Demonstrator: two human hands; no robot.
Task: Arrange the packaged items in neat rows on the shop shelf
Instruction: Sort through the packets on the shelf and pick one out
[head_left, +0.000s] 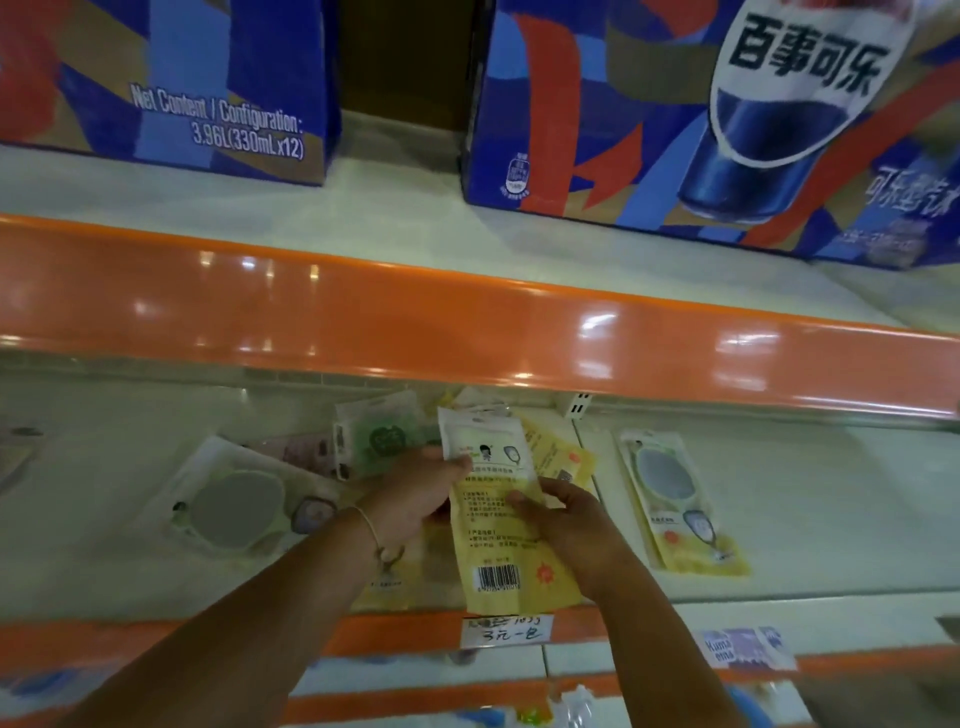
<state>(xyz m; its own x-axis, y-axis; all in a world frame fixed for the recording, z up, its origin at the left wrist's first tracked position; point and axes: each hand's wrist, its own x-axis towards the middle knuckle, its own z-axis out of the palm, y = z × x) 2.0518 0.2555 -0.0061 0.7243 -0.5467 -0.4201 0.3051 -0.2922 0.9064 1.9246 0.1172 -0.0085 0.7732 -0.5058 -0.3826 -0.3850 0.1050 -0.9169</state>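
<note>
upper shelf: two large blue, red and tan printed cardboard drink cartons (701, 114) are seen standing above, well apart from the work, with a dark gap left between them.
orange rail: a long glossy orange shelf edge strip (467, 322) is stretched across the view, and the far back of the shelf below is hidden by it.
working shelf: the pale flat shelf board (831, 519) is where the rows are being built; much of it is shown bare, so the job is judged to be early on.
left-hand packet: a clear plastic packet with a grey oval piece inside (234, 506) is laid flat and slightly skewed, apparently not yet squared up.
right-hand packet: a yellow-bottomed clear packet with a grey oval insert (675, 499) is laid alone, lengthways, likely as the start of a row.
loose pile: a jumble of green, pink and yellow packets (379, 441) is heaped behind the hands, presumably waiting to be sorted.
held packet: the yellow and white flat packet with a barcode (498, 535) is held over the shelf front, print side up, seemingly so it can be lined up before being set down.
left hand (415, 493): fingers are curled round the packet's left edge, thumb on top.
right hand (566, 519): fingers are pinched on the right edge, so it is steadied from both sides.
price tag: a small white handwritten label (501, 630) is fixed on the front lip, just below the held packet.
</note>
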